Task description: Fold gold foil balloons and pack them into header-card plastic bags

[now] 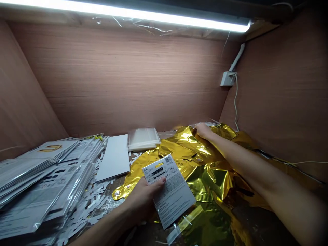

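Note:
My left hand (146, 194) grips a printed cardboard package insert (174, 196), thumb on its face near the hang hole and fingers behind. Small text, icons and a barcode cover the card, and a strip of clear plastic (184, 223) extends below it. At the far side of the pile, my right hand (203, 130) is closed on crinkled gold foil balloons (179, 148); its fingertips are partly hidden. The shiny foil spreads under and behind the card, across to the right.
Packaged cards (48, 184) in clear sleeves are stacked at left. Beside them lie white cards (115, 157), a stack of clear bags (143, 138) and scattered white paper cutouts (94, 201). An outlet box (228, 78) with a hanging cable (235, 106) is on the right wall.

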A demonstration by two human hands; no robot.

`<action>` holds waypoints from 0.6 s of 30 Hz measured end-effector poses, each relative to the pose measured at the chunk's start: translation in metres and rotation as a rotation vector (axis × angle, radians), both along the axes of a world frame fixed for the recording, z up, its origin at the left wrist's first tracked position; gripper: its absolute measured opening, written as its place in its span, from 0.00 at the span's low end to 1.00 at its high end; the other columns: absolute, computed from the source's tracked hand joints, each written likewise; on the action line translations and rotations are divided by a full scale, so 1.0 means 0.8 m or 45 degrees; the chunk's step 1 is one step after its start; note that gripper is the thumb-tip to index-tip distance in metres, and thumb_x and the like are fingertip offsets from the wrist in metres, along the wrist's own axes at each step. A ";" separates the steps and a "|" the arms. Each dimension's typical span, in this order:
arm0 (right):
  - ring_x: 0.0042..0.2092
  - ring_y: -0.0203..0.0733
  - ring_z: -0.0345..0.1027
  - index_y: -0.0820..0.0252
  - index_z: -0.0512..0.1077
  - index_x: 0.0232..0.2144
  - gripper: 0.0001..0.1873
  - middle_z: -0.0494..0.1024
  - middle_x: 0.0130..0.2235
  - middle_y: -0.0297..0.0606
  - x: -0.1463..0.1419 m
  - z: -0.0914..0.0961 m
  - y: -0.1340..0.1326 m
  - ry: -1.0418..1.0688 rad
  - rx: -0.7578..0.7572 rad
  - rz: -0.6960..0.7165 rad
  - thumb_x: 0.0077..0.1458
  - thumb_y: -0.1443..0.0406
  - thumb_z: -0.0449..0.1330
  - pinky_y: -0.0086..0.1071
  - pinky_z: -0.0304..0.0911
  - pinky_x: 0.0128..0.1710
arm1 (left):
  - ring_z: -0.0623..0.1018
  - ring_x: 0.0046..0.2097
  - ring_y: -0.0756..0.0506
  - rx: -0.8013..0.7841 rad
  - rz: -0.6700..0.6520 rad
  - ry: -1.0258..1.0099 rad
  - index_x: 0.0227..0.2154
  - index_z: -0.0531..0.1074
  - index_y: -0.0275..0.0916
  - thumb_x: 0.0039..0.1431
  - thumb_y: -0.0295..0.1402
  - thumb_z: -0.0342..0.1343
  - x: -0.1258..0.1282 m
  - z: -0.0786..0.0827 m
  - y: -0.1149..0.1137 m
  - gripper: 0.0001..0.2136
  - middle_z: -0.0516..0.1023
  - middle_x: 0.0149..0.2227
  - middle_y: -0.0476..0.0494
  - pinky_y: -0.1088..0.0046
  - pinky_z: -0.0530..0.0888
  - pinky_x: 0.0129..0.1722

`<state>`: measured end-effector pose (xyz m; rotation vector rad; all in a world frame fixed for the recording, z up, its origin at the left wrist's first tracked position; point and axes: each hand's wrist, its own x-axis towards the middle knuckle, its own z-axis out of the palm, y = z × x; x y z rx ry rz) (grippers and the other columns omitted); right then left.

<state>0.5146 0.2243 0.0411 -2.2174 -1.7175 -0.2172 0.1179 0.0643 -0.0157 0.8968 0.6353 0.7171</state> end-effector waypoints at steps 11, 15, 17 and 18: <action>0.43 0.46 0.80 0.61 0.84 0.44 0.11 0.86 0.42 0.41 -0.067 0.086 -0.001 0.246 0.738 0.306 0.60 0.67 0.64 0.32 0.70 0.47 | 0.82 0.52 0.37 -0.090 -0.110 -0.056 0.48 0.79 0.31 0.61 0.28 0.64 0.062 0.054 -0.003 0.13 0.83 0.48 0.31 0.60 0.75 0.58; 0.40 0.44 0.82 0.58 0.85 0.39 0.08 0.86 0.38 0.35 -0.101 0.103 -0.013 0.319 0.856 0.498 0.57 0.66 0.67 0.30 0.72 0.44 | 0.82 0.52 0.35 -0.239 -0.068 -0.015 0.48 0.77 0.31 0.64 0.27 0.59 0.111 0.032 -0.017 0.12 0.83 0.48 0.30 0.54 0.77 0.56; 0.40 0.45 0.82 0.57 0.85 0.37 0.07 0.86 0.37 0.35 -0.100 0.119 -0.020 0.344 0.894 0.550 0.56 0.65 0.68 0.32 0.73 0.45 | 0.82 0.52 0.33 -0.250 -0.003 0.026 0.48 0.77 0.31 0.64 0.27 0.59 0.120 0.018 -0.019 0.11 0.83 0.49 0.29 0.52 0.77 0.55; 0.40 0.45 0.82 0.58 0.85 0.37 0.07 0.86 0.38 0.37 -0.095 0.129 -0.025 0.356 0.911 0.562 0.55 0.64 0.69 0.33 0.73 0.45 | 0.82 0.52 0.33 -0.245 0.010 0.036 0.48 0.76 0.31 0.64 0.27 0.59 0.120 0.014 -0.019 0.11 0.82 0.50 0.29 0.52 0.78 0.55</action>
